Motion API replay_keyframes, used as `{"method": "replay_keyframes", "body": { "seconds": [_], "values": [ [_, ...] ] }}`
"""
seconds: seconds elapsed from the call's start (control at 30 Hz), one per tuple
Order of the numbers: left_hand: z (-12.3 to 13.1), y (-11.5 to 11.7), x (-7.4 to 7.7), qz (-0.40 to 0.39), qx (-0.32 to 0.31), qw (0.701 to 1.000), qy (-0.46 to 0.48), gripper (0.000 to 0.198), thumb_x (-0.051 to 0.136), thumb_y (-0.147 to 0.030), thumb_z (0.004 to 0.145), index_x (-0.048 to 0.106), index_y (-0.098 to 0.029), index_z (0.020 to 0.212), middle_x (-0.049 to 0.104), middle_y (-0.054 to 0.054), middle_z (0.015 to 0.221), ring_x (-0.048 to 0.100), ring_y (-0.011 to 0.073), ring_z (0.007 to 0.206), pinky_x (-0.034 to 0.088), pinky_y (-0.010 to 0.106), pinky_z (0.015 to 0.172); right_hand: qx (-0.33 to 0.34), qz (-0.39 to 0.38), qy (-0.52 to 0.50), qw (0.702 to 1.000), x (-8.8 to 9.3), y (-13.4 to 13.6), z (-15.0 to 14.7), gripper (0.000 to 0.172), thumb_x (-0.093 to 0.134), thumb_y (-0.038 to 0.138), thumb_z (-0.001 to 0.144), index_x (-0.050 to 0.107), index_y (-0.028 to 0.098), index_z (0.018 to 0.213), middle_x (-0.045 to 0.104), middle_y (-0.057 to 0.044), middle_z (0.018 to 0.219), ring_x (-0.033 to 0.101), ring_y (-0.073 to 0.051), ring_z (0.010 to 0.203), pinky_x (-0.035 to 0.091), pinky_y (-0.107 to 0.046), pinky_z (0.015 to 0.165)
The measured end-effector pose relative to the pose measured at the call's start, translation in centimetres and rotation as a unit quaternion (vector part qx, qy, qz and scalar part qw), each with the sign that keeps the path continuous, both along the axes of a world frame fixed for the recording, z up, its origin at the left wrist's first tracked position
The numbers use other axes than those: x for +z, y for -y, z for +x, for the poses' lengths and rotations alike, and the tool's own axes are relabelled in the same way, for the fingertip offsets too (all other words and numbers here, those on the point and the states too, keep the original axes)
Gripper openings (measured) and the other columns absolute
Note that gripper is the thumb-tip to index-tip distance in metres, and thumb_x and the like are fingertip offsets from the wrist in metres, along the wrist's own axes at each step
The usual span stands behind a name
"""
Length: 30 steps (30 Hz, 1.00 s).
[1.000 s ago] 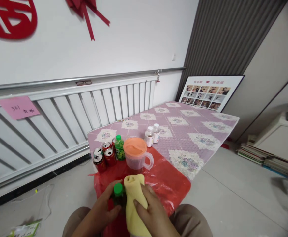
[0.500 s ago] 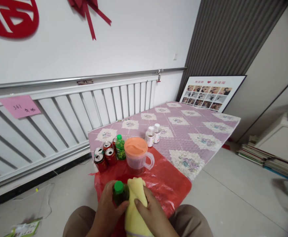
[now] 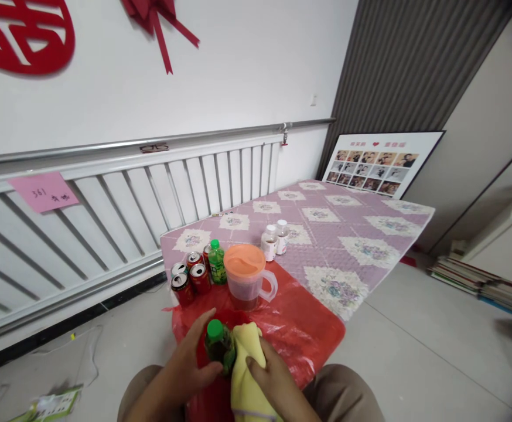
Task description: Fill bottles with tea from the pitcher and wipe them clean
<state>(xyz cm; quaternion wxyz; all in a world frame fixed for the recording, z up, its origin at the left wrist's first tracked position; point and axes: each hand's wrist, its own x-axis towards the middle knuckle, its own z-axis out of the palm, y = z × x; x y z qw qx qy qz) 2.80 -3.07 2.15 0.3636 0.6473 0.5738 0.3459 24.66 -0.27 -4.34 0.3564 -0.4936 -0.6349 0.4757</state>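
Note:
A dark green bottle with a bright green cap (image 3: 215,329) stands over the red plastic sheet (image 3: 309,328) at the table's near edge. To its left, my left hand (image 3: 190,363) is open, with fingers and thumb apart; whether the thumb touches the bottle I cannot tell. My right hand (image 3: 273,369) grips a folded yellow cloth (image 3: 247,381), which lies against the bottle's right side. Just beyond is a clear plastic pitcher (image 3: 243,287) with an orange lid, some liquid in its bottom.
Several drink cans (image 3: 200,278) and another green-capped bottle (image 3: 217,264) are grouped left of the pitcher. Two small white-capped bottles (image 3: 269,243) stand behind it on the patterned tablecloth (image 3: 335,287). A white radiator (image 3: 142,205) runs along the wall behind the table.
My left hand's fingers have loosened from around the bottle and spread apart. My right hand still holds the cloth beside it. The view has shifted slightly.

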Motion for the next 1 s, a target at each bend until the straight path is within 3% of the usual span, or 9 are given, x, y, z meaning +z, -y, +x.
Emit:
{"method": "replay_keyframes", "body": {
  "seconds": [0.1,0.23,0.37,0.47,0.6,0.7,0.83,1.0],
  "values": [
    [-1.0,-0.4,1.5,-0.013,-0.064,0.998,-0.023,0.082,0.055,-0.005,0.065,0.035,-0.022,0.143,0.038,0.009,0.151,0.035,0.026,0.14,0.025,0.047,0.118,-0.013,-0.006,-0.033,0.999,0.3,0.2,0.2,0.048,0.056,0.026,0.08,0.058,0.017,0.127,0.065,-0.012,0.125,0.061,-0.028,0.114,0.044,-0.042,0.1],
    [-0.6,-0.6,2.1,-0.019,-0.077,0.997,-0.018,0.074,0.053,-0.003,0.064,0.046,-0.024,0.135,0.052,0.007,0.14,0.048,0.0249,0.13,0.036,0.043,0.113,-0.024,-0.007,-0.051,0.998,1.8,0.5,-0.1,0.048,0.056,0.029,0.081,0.058,0.019,0.127,0.065,-0.011,0.125,0.061,-0.028,0.113,0.046,-0.041,0.099],
    [0.6,-0.2,1.3,0.02,0.0,0.999,-0.034,0.065,0.058,-0.006,0.06,0.054,-0.022,0.123,0.061,0.008,0.127,0.057,0.0262,0.116,0.046,0.042,0.103,-0.032,0.045,-0.026,0.998,4.6,1.1,-0.6,0.048,0.058,0.028,0.079,0.058,0.021,0.126,0.063,-0.01,0.126,0.058,-0.027,0.116,0.044,-0.039,0.1],
    [1.3,0.4,0.4,0.045,0.073,0.995,-0.058,0.054,0.061,-0.013,0.064,0.055,-0.02,0.117,0.063,0.009,0.115,0.06,0.0265,0.105,0.05,0.044,0.095,-0.029,0.069,0.001,0.997,5.5,0.9,-1.1,0.046,0.057,0.028,0.081,0.058,0.021,0.126,0.063,-0.01,0.124,0.057,-0.026,0.116,0.044,-0.038,0.099],
    [1.6,0.3,-0.9,0.065,0.153,0.982,-0.091,0.048,0.067,-0.025,0.066,0.056,-0.02,0.113,0.063,0.01,0.112,0.06,0.0297,0.105,0.049,0.048,0.093,0.006,0.055,0.031,0.998,3.7,-0.2,-1.7,0.045,0.054,0.023,0.081,0.058,0.018,0.126,0.063,-0.011,0.123,0.056,-0.026,0.116,0.042,-0.037,0.1],
    [1.2,-0.2,-1.7,0.061,0.169,0.978,-0.111,0.05,0.072,-0.03,0.062,0.059,-0.018,0.108,0.063,0.011,0.112,0.058,0.0338,0.109,0.046,0.052,0.097,0.041,0.018,0.057,0.997,1.7,-0.9,-1.9,0.044,0.052,0.018,0.079,0.061,0.016,0.121,0.067,-0.011,0.116,0.061,-0.025,0.108,0.045,-0.036,0.094],
    [0.5,-0.5,-2.0,0.05,0.14,0.987,-0.067,0.062,0.074,-0.027,0.061,0.052,-0.018,0.119,0.058,0.014,0.125,0.054,0.0339,0.119,0.041,0.052,0.104,0.04,0.014,0.052,0.998,0.7,-1.0,-1.8,0.04,0.052,0.019,0.079,0.064,0.016,0.116,0.069,-0.01,0.111,0.062,-0.025,0.103,0.046,-0.036,0.091],
    [-0.7,-0.2,-1.2,0.031,0.031,0.999,0.021,0.081,0.062,-0.011,0.066,0.033,-0.02,0.141,0.044,0.014,0.145,0.044,0.028,0.133,0.039,0.046,0.109,0.014,0.006,0.035,0.999,2.3,-0.7,-1.5,0.042,0.055,0.023,0.078,0.062,0.014,0.119,0.066,-0.013,0.117,0.06,-0.027,0.109,0.045,-0.038,0.096]
  ]
}}
